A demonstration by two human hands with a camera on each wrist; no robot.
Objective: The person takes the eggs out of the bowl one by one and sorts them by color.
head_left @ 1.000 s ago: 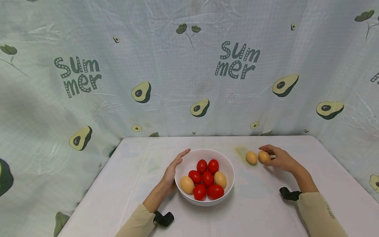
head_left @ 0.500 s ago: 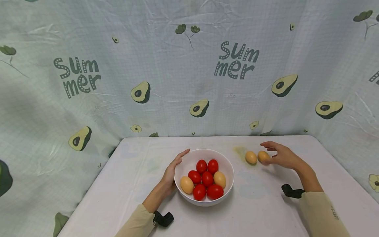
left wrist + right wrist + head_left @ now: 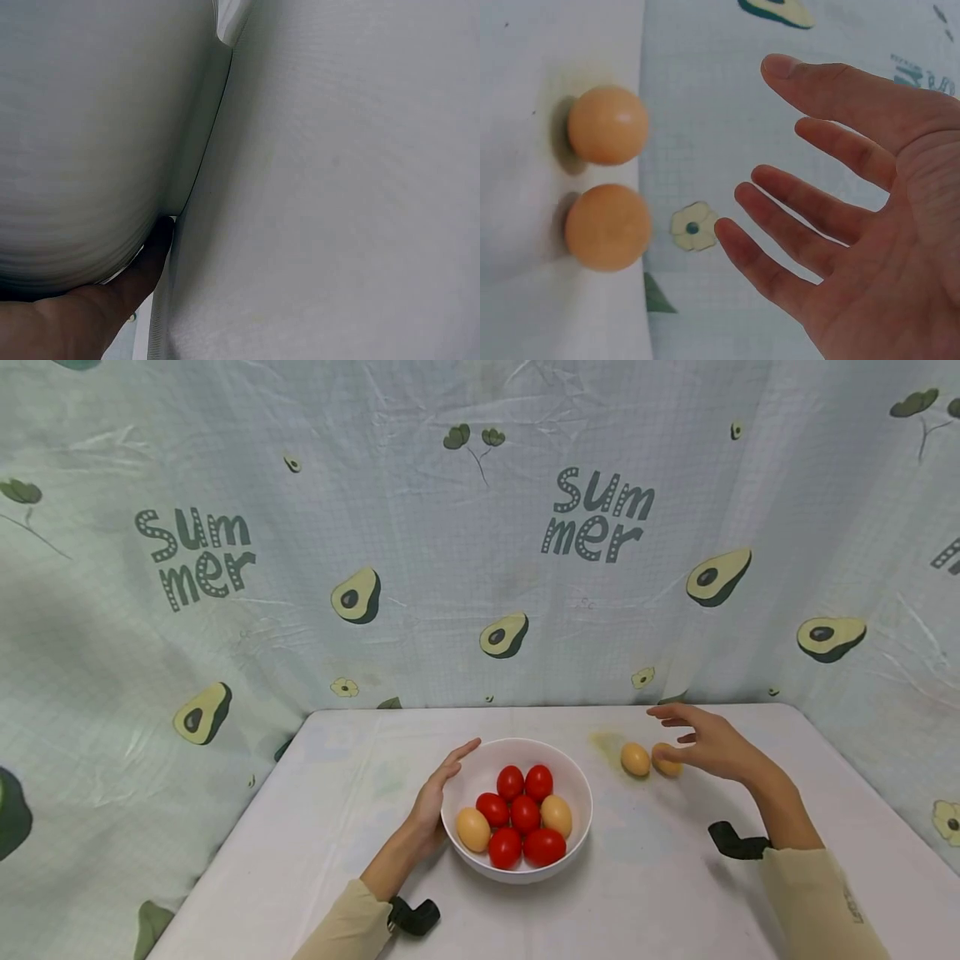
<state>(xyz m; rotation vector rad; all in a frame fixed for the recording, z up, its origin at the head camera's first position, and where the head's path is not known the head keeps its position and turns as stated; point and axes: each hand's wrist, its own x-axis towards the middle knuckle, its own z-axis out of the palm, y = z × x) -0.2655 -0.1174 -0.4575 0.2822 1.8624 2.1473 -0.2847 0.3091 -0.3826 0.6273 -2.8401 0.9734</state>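
Note:
In the head view, my left hand (image 3: 431,797) rests along the left side of a white bowl (image 3: 525,875), fingers stretched out to its rim. The left wrist view shows a digit (image 3: 139,277) low against the bowl's curved wall (image 3: 82,150). Inside the bowl are several red egg-shaped pieces (image 3: 525,814) and two brown eggs (image 3: 473,830). My right hand (image 3: 712,745) hovers over the right one of two more brown eggs (image 3: 635,760) on the table, partly covering it. In the right wrist view the fingers are spread and hold nothing, apart from both eggs (image 3: 609,227).
The white table (image 3: 600,910) reaches back to a hanging cloth (image 3: 420,527) printed with avocados and lettering. A faint yellow stain (image 3: 611,743) marks the tabletop by the left egg. Black wrist cameras (image 3: 738,842) jut inward from both forearms.
My right hand has let go of the right egg and lifted up off it, fingers opening. The egg stays beside the other one. My left hand and the bowl have not moved.

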